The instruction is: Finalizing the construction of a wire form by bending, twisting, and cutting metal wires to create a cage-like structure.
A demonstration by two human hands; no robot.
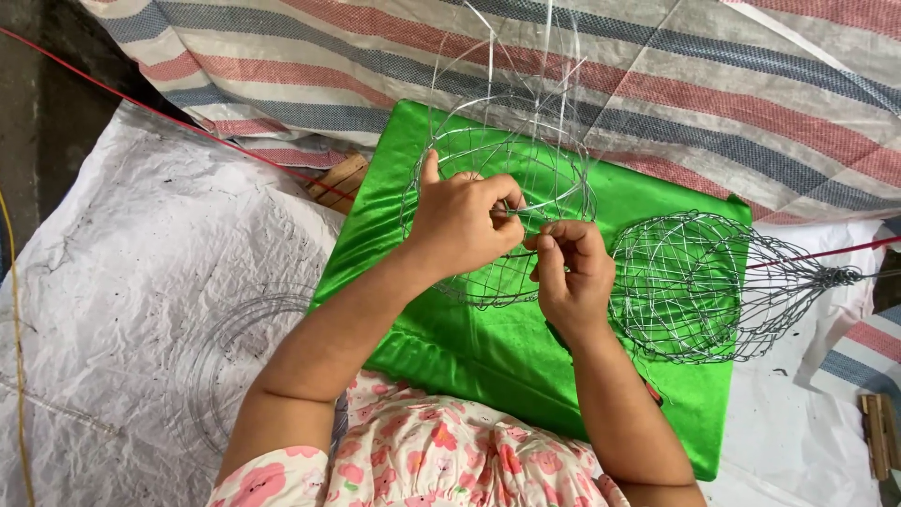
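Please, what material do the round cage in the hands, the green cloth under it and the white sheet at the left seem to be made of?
Round cage: thin bare metal wire, silvery, probably steel, with see-through loops that glint. Green cloth: satin-like fabric, likely synthetic, with a strong sheen on soft folds. White sheet: probably woven plastic tarpaulin, matte and stiffly crinkled. Both the left hand and the right hand pinch the wire.

Two bare hands meet fingertip to fingertip

Both forearms reach forward and converge; the left hand (462, 223) is curled with thumb raised and fingertips pinched, the right hand (571, 272) curled beside it, fingers bent inward, knuckles up.
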